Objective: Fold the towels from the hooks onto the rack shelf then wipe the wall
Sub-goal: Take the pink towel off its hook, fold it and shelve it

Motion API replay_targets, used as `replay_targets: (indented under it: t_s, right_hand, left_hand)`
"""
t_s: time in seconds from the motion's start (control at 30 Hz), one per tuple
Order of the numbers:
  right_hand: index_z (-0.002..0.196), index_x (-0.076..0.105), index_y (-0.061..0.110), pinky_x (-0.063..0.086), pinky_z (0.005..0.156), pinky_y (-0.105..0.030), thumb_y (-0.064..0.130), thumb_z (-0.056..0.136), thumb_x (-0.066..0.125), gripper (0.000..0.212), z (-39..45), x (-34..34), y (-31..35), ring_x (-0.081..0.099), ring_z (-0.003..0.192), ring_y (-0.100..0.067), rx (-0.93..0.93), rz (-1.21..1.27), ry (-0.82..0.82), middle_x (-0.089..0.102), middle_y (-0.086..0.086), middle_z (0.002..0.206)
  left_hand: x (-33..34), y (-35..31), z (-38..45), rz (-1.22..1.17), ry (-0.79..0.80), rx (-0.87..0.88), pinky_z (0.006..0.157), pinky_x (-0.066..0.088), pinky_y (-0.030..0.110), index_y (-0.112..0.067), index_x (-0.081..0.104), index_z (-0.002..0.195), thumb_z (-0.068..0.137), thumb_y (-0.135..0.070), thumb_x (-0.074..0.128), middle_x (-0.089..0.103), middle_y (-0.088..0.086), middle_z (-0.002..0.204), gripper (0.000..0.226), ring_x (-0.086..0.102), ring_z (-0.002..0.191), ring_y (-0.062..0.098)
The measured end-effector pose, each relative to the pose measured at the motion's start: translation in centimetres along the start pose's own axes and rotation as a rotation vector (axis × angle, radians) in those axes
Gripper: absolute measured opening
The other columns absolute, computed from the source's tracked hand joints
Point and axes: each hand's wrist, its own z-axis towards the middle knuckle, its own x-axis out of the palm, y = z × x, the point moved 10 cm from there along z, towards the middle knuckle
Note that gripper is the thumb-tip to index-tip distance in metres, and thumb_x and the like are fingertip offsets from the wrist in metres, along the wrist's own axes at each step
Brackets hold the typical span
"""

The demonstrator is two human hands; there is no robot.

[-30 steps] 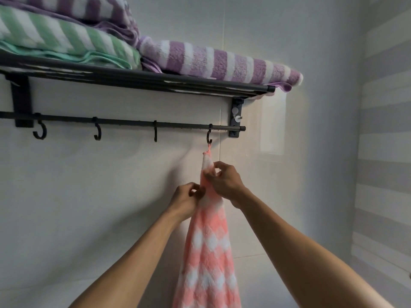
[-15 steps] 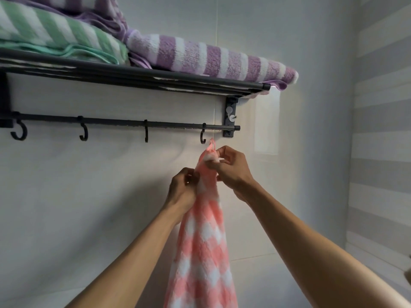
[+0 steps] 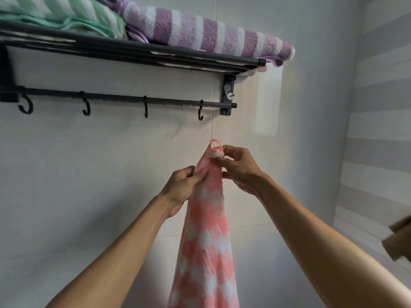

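A pink-and-white checked towel (image 3: 205, 236) hangs down between my arms, free of the hooks, its small loop standing up at the top. My right hand (image 3: 239, 168) pinches the towel's top corner just under the loop. My left hand (image 3: 181, 188) grips the bunched cloth a little lower on the left. Above, the black rack shelf (image 3: 138, 48) carries a folded purple-striped towel (image 3: 206, 35) and a folded green-striped towel (image 3: 57, 15). The rightmost hook (image 3: 200, 113) on the black rail is bare.
Three more bare black hooks (image 3: 86, 107) hang along the rail to the left. The pale tiled wall (image 3: 89, 174) is behind the towel. A grey-striped side wall (image 3: 378, 130) closes the right. A brown blurred object (image 3: 398, 238) pokes in at the right edge.
The pink towel's loop has come off the rightmost hook. Both hands have lowered it clear of the rail, still holding its top.
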Motion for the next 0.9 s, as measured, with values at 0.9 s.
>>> replay_targets:
  t_s: [0.9]
  right_hand:
    - [0.101,0.078,0.017,0.061,0.068,-0.032,0.047,0.077,0.083,0.039,-19.3,-3.7,-9.7,0.074,0.083,-0.02,0.462,-0.585,0.614,0.078,-0.004,0.093]
  left_hand:
    - [-13.2,-13.1,-26.3,0.05,-1.171,0.182,0.06,0.051,0.025,-0.021,0.053,0.073,0.088,-0.023,0.069,0.058,0.0,0.076,0.023,0.057,0.065,0.015]
